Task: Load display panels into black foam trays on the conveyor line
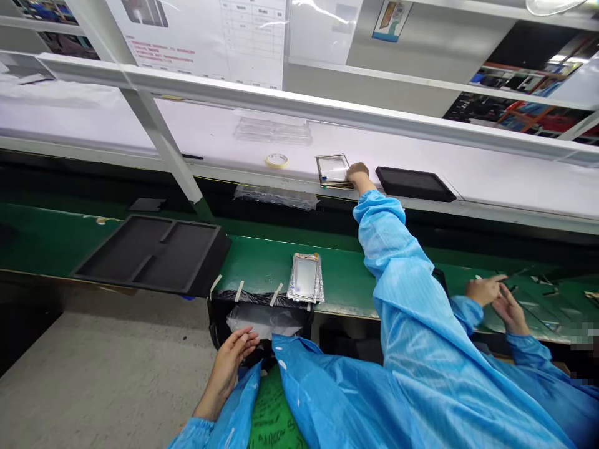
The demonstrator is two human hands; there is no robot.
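Observation:
My right hand [359, 175] reaches far forward to the white shelf [491, 168] and closes its fingers on the right edge of a thin stack of clear framed panels [332, 168]. My left hand [233, 358] hangs low by the black waste bag [262, 318], fingers stretched out and holding nothing. A stack of shiny foil-wrapped panels [306, 277] lies on the green conveyor belt [262, 262] between the two hands.
An empty black foam tray [154, 252] lies on the belt at left. A flat black tray [414, 184], a tape roll [276, 160] and clear plastic trays [274, 131] sit on the shelf. A co-worker's two hands [496, 296] work at right. Slanted white frame post [159, 134].

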